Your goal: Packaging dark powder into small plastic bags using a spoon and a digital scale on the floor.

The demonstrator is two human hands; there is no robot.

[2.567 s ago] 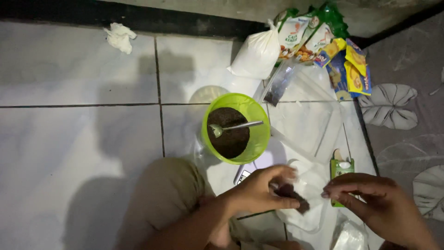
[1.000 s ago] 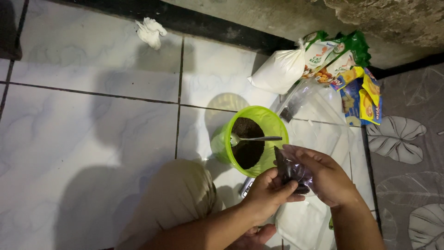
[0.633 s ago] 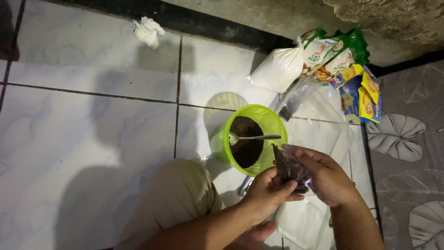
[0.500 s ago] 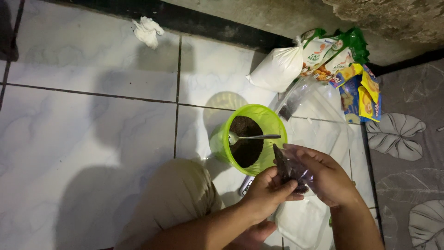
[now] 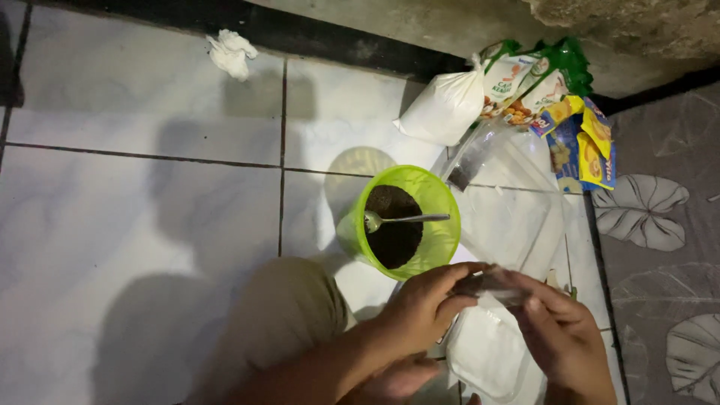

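Now | left hand (image 5: 424, 311) pinches one end of small clear pouch (image 5: 491, 283), fingers closed | pouch sits between both hands, just below green bowl (image 5: 409, 221) of dark powder with spoon (image 5: 401, 220) | right hand (image 5: 559, 337) pinches other end | risk: tilting the pouch could spill dark contents onto white tiles (image 5: 135, 202).

Small clear plastic packet (image 5: 491, 283) of dark powder, lying pinched flat between both hands, just below the lime-green plastic bowl (image 5: 405, 223).

left hand (image 5: 427, 307) + right hand (image 5: 562, 337): pinching small plastic packet (image 5: 491, 281) | green bowl (image 5: 409, 221): just beside
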